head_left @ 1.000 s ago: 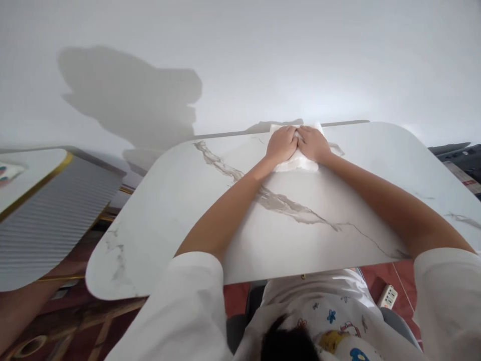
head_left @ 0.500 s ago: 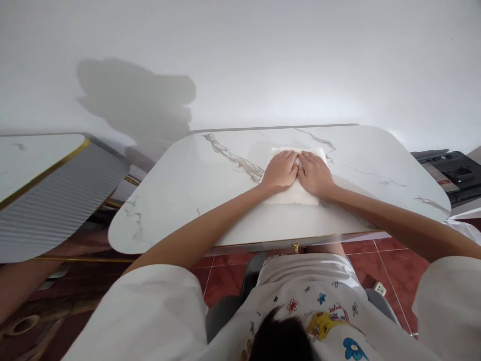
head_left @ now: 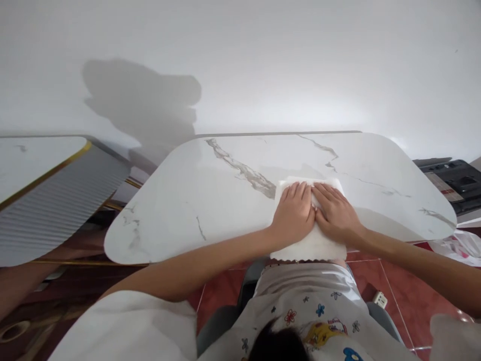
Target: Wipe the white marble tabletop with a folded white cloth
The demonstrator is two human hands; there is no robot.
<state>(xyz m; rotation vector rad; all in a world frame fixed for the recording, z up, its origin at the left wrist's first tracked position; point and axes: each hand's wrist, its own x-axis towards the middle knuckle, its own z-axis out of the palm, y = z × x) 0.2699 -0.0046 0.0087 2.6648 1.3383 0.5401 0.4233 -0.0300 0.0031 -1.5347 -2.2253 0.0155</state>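
Observation:
My left hand [head_left: 295,210] lies palm down on a white paper towel [head_left: 319,249], fingers stretched out towards the wall. Beside it my right hand [head_left: 335,208] presses flat on the same sheet, its thumb close to the left thumb. Part of the towel is covered by both hands. It rests on the white marble-patterned table [head_left: 233,200], near the front edge, and its wavy near border reaches that edge. Nothing shows gripped between the fingers of either hand.
A second marble-patterned table [head_left: 33,165] with a ribbed grey side and gold trim stands at the left. At the right is a black appliance [head_left: 456,180]. A white socket block [head_left: 380,299] lies on the red tiled floor [head_left: 408,306]. Behind rises a white wall [head_left: 263,60].
Both hands have slid towards my body, from the middle of the tabletop to its front edge. The paper towel has moved with them under the palms.

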